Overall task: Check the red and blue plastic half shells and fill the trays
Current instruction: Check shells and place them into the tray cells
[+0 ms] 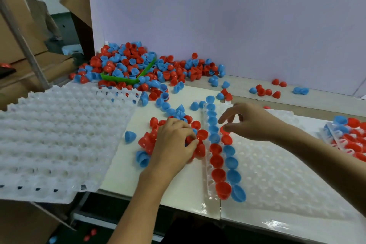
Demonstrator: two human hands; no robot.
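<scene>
We see the tray [277, 168] lying flat on the bench [168, 190] in front of us, its long rows running from the near edge away toward the white backboard [217, 25]. Its two leftmost filled rows hold half shells: a red row [217, 172] of shells at the near end, and just right of it a blue row [229, 156] that runs farther back. The seated shells sit dome up, tilted slightly toward us. Our left hand [174, 144] rests on a loose cluster of red shells [147, 141] just beside the tray's left edge; the grip is curled, thumb and fingertips pinching a red shell [200, 149] at the tray's rim. Our right hand [249, 123] hovers over the far part of the tray, fingers loosely spread and bent; whether the fingertips hold the red shell under them we cannot tell. A big heap [138, 67] of mixed red and blue shells lies at the back left against the backboard, part of it in a green bin [120, 79]. Strays [265, 91] dot the bench behind the tray. A stack of empty trays [55, 136] sits at left, overhanging the bench edge, and filled trays [350, 136] lie at far right.
</scene>
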